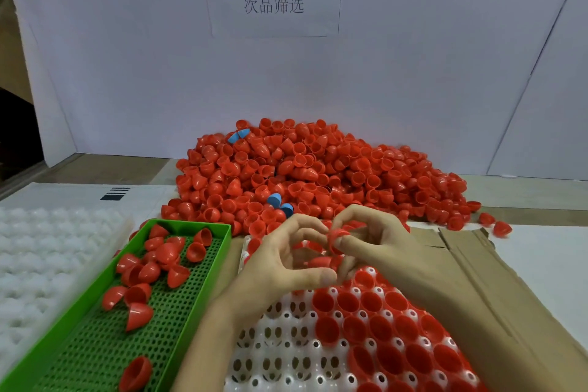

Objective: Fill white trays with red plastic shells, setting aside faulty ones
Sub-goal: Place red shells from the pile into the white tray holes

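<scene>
Hands meet above the far end of the white tray (286, 353), which lies on the surface in front of the person. The right hand (375, 239) has its grip closed on a red shell (337, 237), pinched at the fingertips. The left hand (286, 258) curls toward the same shell, its index fingertip right beside it and its thumb stretched out below; whether its grip has hold of anything cannot be told. A second shell (321, 261) shows between the two hands, and which one has it is unclear. The tray's right half is filled with seated shells (381, 328), open side up, while its left sockets stand bare. Just left of it a green perforated tray (178, 321) holds loose red shells lying at all angles. Behind both, a heap of red shells (318, 169) spreads across the surface, with a few blue shells (273, 199) among them. Further white trays (47, 264) lie at far left, and flattened cardboard (477, 280) lies under the right forearm.
</scene>
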